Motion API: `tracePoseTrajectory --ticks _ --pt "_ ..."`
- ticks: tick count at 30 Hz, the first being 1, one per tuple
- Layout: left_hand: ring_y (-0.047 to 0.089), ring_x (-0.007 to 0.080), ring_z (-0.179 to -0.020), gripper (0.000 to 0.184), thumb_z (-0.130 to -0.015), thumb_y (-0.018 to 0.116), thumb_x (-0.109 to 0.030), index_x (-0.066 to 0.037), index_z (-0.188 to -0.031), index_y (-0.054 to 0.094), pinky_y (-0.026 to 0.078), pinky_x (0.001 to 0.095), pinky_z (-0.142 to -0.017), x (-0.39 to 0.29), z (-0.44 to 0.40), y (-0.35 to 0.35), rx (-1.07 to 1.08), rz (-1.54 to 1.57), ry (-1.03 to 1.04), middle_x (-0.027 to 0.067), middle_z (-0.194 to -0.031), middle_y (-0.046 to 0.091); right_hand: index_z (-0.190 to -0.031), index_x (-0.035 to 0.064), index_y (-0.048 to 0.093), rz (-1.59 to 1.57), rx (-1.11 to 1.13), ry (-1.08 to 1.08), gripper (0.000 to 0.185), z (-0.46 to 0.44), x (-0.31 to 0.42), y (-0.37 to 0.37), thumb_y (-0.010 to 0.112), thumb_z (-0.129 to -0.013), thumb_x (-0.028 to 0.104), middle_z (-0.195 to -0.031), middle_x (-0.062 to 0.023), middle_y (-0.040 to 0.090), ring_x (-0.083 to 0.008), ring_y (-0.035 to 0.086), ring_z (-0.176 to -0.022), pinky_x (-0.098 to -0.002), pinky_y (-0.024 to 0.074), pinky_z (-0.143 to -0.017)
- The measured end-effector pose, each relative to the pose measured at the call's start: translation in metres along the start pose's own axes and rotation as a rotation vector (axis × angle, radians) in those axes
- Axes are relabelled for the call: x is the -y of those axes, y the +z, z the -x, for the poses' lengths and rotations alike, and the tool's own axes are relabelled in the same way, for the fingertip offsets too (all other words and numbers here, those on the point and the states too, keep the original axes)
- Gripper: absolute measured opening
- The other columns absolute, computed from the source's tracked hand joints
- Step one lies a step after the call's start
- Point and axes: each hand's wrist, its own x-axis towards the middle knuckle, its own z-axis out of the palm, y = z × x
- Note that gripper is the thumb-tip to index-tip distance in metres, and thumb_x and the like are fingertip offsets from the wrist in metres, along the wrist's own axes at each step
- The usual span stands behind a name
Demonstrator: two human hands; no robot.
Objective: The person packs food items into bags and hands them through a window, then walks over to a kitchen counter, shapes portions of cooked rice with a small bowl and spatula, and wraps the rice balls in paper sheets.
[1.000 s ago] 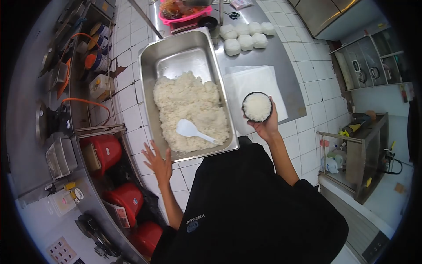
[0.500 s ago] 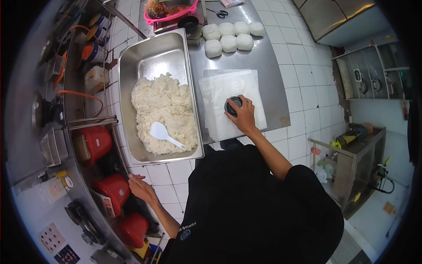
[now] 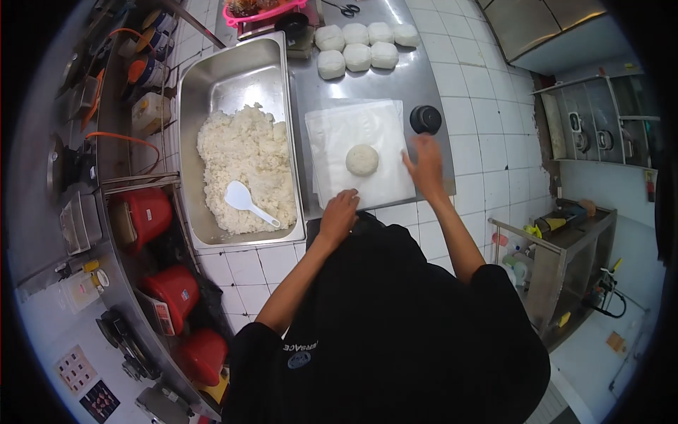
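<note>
A rounded mound of rice [image 3: 362, 160] sits on a stack of white paper sheets [image 3: 328, 127]. At the near edge of the paper is my left hand [image 3: 340, 214], its fingers touching the sheets, bent and close together. My right hand [image 3: 426, 164] is blurred, just right of the paper and below the dark bowl [image 3: 425, 119], which stands upside down on the steel table. A steel pan [image 3: 233, 82] at the left holds loose rice [image 3: 244, 159], with a white paddle [image 3: 247, 202] lying on it.
Several white wrapped bundles [image 3: 357, 56] stand in two rows at the table's far side [image 3: 395, 85]. Behind the pan are a small black bowl [image 3: 292, 25], a pink basket [image 3: 265, 10] and scissors [image 3: 347, 10]. Red bins [image 3: 150, 215] are at the left.
The bowl has gone from over the paper to the table at the right, leaving the rice mound. My right hand has let go of it. My left hand has come to the paper.
</note>
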Motion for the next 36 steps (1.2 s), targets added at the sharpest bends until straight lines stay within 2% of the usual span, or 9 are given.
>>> tracePoseTrajectory --ticks 2,3,5,11,17,25,30,33,36 --pt "0.054 0.0317 -0.123 0.03 -0.079 0.073 -0.009 -0.004 -0.107 0.065 0.048 0.0426 -0.099 0.011 0.004 0.004 0.006 0.018 -0.041 0.0108 -0.128 0.06 -0.13 0.0153 0.062 -0.084 0.28 -0.071 0.054 0.046 -0.001 0.005 0.079 -0.08 0.025 -0.142 -0.0155 0.047 -0.0378 0.043 -0.132 -0.052 0.0374 -0.106" --pt "0.056 0.0307 -0.121 0.026 -0.08 0.071 -0.008 -0.004 -0.105 0.066 0.048 0.0422 -0.098 0.013 0.005 0.003 0.005 0.007 -0.017 0.0098 -0.127 0.061 -0.13 0.0153 0.062 -0.083 0.285 -0.061 0.054 0.066 0.003 0.003 0.079 -0.08 0.025 -0.142 -0.0155 0.047 -0.0378 0.043 -0.132 -0.052 0.0374 -0.106" --pt "0.057 0.03 -0.12 0.024 -0.081 0.071 -0.008 -0.005 -0.104 0.067 0.048 0.0418 -0.098 0.03 0.01 0.016 -0.038 -0.008 0.02 0.0086 -0.125 0.062 -0.125 0.0177 0.065 0.085 0.214 -0.283 0.049 0.089 0.009 -0.001 0.08 -0.079 0.024 -0.144 -0.0139 0.049 -0.037 0.043 -0.135 -0.0511 0.0387 -0.105" --pt "0.06 0.0265 -0.115 0.022 -0.082 0.073 -0.014 -0.007 -0.103 0.07 0.046 0.0418 -0.097 0.02 0.008 0.003 -0.144 -0.014 0.055 0.0046 -0.12 0.066 -0.118 0.0169 0.069 0.091 0.189 -0.414 0.034 0.099 -0.021 0.014 0.068 -0.084 0.012 -0.141 -0.012 0.053 -0.0356 0.045 -0.134 -0.049 0.0372 -0.107" --pt "0.06 0.0217 -0.114 0.018 -0.083 0.074 -0.02 -0.009 -0.097 0.07 0.041 0.0412 -0.101 0.035 0.016 0.018 -0.182 0.011 0.094 0.0013 -0.12 0.066 -0.109 0.0115 0.069 0.112 0.155 -0.534 0.025 0.093 -0.026 0.01 0.063 -0.084 0.009 -0.131 -0.0093 0.059 -0.0324 0.05 -0.127 -0.0472 0.0393 -0.104" --pt "0.06 0.0207 -0.102 0.01 -0.087 0.069 -0.015 -0.01 -0.096 0.067 0.039 0.0429 -0.098 0.027 0.007 0.019 -0.255 0.024 0.011 -0.0007 -0.109 0.068 -0.101 0.0093 0.065 0.026 0.168 -0.389 0.016 0.08 -0.01 0.011 0.066 -0.085 0.009 -0.118 -0.007 0.062 -0.03 0.053 -0.118 -0.0461 0.0375 -0.103" --pt "0.064 0.0281 -0.096 0.011 -0.093 0.061 -0.007 -0.006 -0.104 0.065 0.038 0.0472 -0.105 0.023 0.002 0.013 -0.217 0.246 -0.144 0.0085 -0.099 0.07 -0.109 0.0093 0.067 -0.117 0.136 -0.385 0.021 0.075 0.021 -0.004 0.065 -0.088 0.009 -0.114 -0.0058 0.063 -0.0269 0.055 -0.113 -0.0481 0.0376 -0.101" --pt "0.066 0.0298 -0.094 0.013 -0.094 0.061 -0.008 -0.005 -0.106 0.065 0.038 0.0468 -0.107 0.021 -0.004 0.01 -0.27 0.183 -0.148 0.0109 -0.094 0.07 -0.11 0.0078 0.07 0.012 0.149 -0.449 0.021 0.062 0.011 0.001 0.065 -0.089 0.011 -0.103 -0.0065 0.068 -0.0258 0.061 -0.106 -0.0456 0.0432 -0.096" --pt "0.067 0.0315 -0.091 0.017 -0.094 0.062 -0.009 -0.004 -0.11 0.066 0.042 0.0467 -0.104 0.014 -0.009 0.002 -0.324 0.229 -0.172 0.0117 -0.092 0.071 -0.105 0.0055 0.072 -0.092 0.322 -0.344 0.017 0.055 0.018 -0.012 0.066 -0.09 0.01 -0.095 -0.0098 0.07 -0.0301 0.065 -0.095 -0.0417 0.0498 -0.087"
